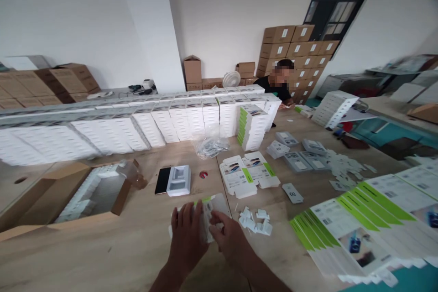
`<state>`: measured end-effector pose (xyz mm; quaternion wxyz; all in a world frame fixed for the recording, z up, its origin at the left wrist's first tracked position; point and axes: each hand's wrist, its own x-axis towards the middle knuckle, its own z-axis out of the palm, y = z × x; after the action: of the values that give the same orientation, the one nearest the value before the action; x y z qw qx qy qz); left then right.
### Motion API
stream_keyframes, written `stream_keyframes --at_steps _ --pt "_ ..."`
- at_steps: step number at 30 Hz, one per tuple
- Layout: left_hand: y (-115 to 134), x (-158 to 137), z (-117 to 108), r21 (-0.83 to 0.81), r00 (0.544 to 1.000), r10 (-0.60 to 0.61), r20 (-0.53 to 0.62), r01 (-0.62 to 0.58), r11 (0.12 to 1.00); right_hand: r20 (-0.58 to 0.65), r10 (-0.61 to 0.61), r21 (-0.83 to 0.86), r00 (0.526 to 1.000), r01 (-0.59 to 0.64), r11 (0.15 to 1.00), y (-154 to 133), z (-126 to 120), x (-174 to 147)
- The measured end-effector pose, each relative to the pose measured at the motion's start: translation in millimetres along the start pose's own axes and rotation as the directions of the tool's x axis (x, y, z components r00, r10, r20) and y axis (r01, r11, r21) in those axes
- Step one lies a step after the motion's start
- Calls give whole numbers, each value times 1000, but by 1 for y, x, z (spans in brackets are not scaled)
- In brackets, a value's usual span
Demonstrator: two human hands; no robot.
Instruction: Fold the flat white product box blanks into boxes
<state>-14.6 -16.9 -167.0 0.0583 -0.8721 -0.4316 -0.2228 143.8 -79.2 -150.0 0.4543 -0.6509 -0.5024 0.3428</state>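
A small white product box with a green stripe lies on the wooden table in front of me. My left hand lies over its left side and grips it. My right hand pinches the box's near right part with fingers bent. Small white card pieces sit just right of my right hand. Two short piles of flat unfolded cartons lie beyond the box. A white plastic tray insert and a black phone rest to the left of those.
A long wall of stacked white boxes crosses the table. An open cardboard carton sits at left. Fanned flat cartons with green edges fill the right. A person in a black shirt sits at the far end. Brown cartons stand by the wall.
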Motion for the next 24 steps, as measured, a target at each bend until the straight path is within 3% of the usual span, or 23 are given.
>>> stream_keyframes --at_steps 2,4,6,9,11,14,16,20,24 --pt "-4 -3 2 16 1000 -1 -6 1 1000 -78 36 71 996 -31 997 4 7 0" --pt "-8 -5 2 30 1000 -13 -15 14 999 -83 66 162 994 -52 985 7 9 0" --pt "-10 -6 2 30 1000 1 -21 0 1000 54 100 287 993 -111 951 7 10 0" --pt "-12 -6 4 9 999 47 -12 -46 999 289 145 430 946 -264 864 3 12 -2" --pt "-15 -6 7 -27 998 66 5 -66 997 366 163 468 916 -332 819 -1 14 -5" --pt "-24 -7 11 -137 999 51 -1 -50 989 413 104 497 905 -320 807 -11 13 -12" --pt "-32 -8 9 -234 1000 -19 -15 15 972 374 73 501 925 -267 823 -20 6 -19" --pt "-42 -9 -14 -454 978 -209 -4 185 872 141 102 435 985 -154 887 -28 -17 -28" --pt "-40 -6 -39 -513 972 -231 -41 178 840 15 185 382 983 -176 907 -4 -26 -34"
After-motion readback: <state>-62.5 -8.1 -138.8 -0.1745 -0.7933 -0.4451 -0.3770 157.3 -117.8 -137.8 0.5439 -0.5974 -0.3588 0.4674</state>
